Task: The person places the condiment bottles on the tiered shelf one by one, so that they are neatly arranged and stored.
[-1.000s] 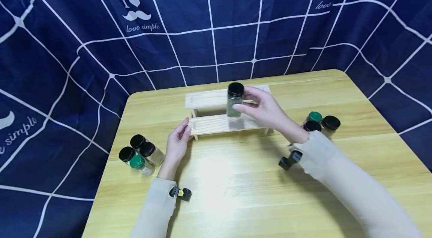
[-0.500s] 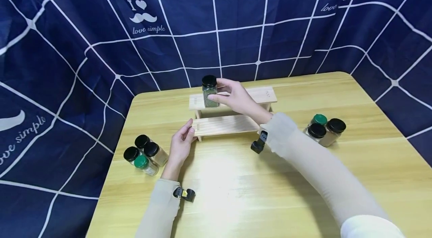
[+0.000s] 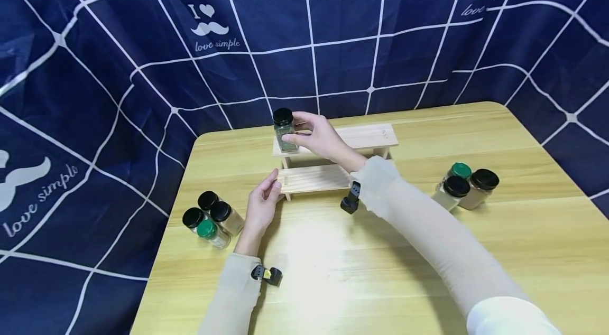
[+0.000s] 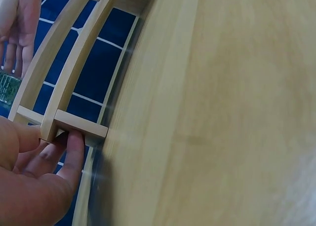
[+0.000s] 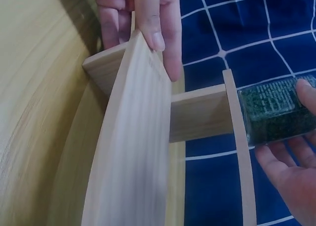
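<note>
My right hand (image 3: 320, 137) grips a clear spice jar (image 3: 287, 140) with a black lid and green flakes inside. The jar is upright over the left end of the upper step of a two-tier wooden rack (image 3: 314, 177). In the right wrist view the base of the jar (image 5: 276, 110) meets or nearly meets the upper board (image 5: 238, 137); I cannot tell if it bears weight. My left hand (image 3: 261, 208) holds the left end of the lower step, thumb on top and fingers beneath, as the left wrist view also shows (image 4: 42, 171).
Several spice jars (image 3: 232, 221) with black lids and one green lid cluster on the wooden table (image 3: 380, 282), left of my left forearm. Three more jars (image 3: 474, 195) stand at the right, beyond my right sleeve. A dark blue curtain (image 3: 342, 68) borders the table's back and sides.
My right hand has carried the jar left and back, from above the lower step to the left end of the upper one. My left hand keeps its hold on the rack.
</note>
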`<state>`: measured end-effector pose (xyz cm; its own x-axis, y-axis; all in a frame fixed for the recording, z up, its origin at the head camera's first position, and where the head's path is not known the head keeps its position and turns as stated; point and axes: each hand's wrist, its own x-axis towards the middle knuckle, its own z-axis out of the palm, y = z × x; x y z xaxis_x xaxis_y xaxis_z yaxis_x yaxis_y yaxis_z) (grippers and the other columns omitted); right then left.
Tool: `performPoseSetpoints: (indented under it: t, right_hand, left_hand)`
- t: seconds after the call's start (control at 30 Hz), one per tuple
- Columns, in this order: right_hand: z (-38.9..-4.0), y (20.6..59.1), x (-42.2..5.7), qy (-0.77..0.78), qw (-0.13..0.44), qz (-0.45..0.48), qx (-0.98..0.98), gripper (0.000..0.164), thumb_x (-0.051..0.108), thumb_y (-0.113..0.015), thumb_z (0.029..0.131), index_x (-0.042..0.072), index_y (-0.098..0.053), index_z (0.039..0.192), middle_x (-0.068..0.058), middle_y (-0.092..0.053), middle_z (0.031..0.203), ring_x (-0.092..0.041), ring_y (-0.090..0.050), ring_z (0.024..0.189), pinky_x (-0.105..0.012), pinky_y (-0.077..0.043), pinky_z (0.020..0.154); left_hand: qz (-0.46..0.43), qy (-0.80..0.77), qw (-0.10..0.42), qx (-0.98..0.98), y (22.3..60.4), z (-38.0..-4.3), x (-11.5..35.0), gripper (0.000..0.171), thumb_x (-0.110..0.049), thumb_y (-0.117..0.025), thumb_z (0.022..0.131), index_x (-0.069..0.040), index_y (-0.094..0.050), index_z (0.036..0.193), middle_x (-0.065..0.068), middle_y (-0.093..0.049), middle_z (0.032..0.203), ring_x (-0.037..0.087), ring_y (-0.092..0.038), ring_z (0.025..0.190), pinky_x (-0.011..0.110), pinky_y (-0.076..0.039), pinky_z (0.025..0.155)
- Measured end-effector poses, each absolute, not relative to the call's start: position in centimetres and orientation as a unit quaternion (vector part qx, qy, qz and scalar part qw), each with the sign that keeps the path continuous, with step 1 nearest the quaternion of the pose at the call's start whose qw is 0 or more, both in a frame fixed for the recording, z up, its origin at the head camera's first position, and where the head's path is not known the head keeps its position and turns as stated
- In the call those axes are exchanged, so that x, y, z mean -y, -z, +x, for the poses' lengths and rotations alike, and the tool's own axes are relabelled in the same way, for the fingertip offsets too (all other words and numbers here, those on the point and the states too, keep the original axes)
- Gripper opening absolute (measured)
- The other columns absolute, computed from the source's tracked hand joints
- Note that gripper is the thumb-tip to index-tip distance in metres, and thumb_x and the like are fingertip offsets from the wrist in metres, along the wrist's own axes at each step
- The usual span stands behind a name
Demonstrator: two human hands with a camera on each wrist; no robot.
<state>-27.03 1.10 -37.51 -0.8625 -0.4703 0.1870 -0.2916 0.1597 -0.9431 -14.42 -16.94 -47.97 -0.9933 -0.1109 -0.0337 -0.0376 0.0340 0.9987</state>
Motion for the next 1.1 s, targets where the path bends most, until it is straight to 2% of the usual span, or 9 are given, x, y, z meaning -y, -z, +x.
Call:
performPoseSetpoints:
  t: [0.3,0.5,0.67,0.8,0.97,1.1]
  right_hand:
    - [-26.9,37.7,-1.7,0.592,0.059,-0.259,-0.761,0.059,0.011,-0.081,0.093,0.002,-0.057,0.147,-0.019,-0.067,0.137,-0.033,-0.068,0.126,-0.040,-0.061,0.109]
    - [-26.4,36.9,-3.8,0.594,0.040,-0.262,-0.759,0.055,0.011,-0.080,0.094,0.005,-0.060,0.145,-0.017,-0.066,0.141,-0.033,-0.066,0.129,-0.042,-0.059,0.111]
    - [-25.9,36.1,-6.1,0.601,0.032,-0.256,-0.757,0.051,0.012,-0.080,0.095,0.005,-0.063,0.142,-0.016,-0.067,0.142,-0.034,-0.065,0.130,-0.042,-0.058,0.113]
    - [-25.5,35.8,-7.7,0.600,0.028,-0.253,-0.758,0.050,0.014,-0.079,0.095,0.006,-0.063,0.142,-0.015,-0.068,0.141,-0.035,-0.065,0.130,-0.035,-0.059,0.111]
    - [-24.4,35.4,-9.9,0.608,0.024,-0.240,-0.757,0.049,0.014,-0.079,0.096,0.006,-0.063,0.142,-0.015,-0.070,0.137,-0.031,-0.068,0.127,-0.023,-0.062,0.101]
    - [-23.2,35.0,-12.4,0.612,0.013,-0.227,-0.758,0.048,0.014,-0.078,0.096,0.008,-0.064,0.141,-0.012,-0.071,0.136,-0.027,-0.068,0.126,-0.019,-0.063,0.094]
  left_hand:
    - [0.050,0.692,0.025,0.720,48.0,-14.6,16.6,0.048,-0.010,-0.053,0.110,-0.003,-0.045,0.157,0.019,-0.048,0.162,0.038,-0.056,0.142,0.029,-0.058,0.108]
    - [0.054,0.691,0.029,0.720,48.2,-14.5,16.5,0.047,-0.010,-0.053,0.110,-0.001,-0.046,0.156,0.022,-0.048,0.160,0.039,-0.056,0.141,0.031,-0.059,0.108]
    - [0.057,0.687,0.031,0.724,48.1,-14.4,16.7,0.047,-0.009,-0.053,0.110,-0.003,-0.046,0.156,0.019,-0.047,0.162,0.038,-0.056,0.141,0.030,-0.058,0.108]
    - [0.053,0.686,0.030,0.725,48.0,-14.2,16.8,0.048,-0.010,-0.053,0.110,-0.004,-0.045,0.157,0.017,-0.045,0.164,0.038,-0.055,0.143,0.028,-0.058,0.108]
    - [0.051,0.681,0.028,0.730,48.1,-14.1,16.9,0.048,-0.010,-0.052,0.111,-0.003,-0.045,0.157,0.017,-0.044,0.165,0.038,-0.054,0.143,0.028,-0.058,0.108]
    - [0.051,0.677,0.026,0.733,48.1,-14.1,16.7,0.047,-0.010,-0.052,0.111,-0.004,-0.045,0.157,0.015,-0.044,0.165,0.037,-0.054,0.143,0.028,-0.059,0.107]
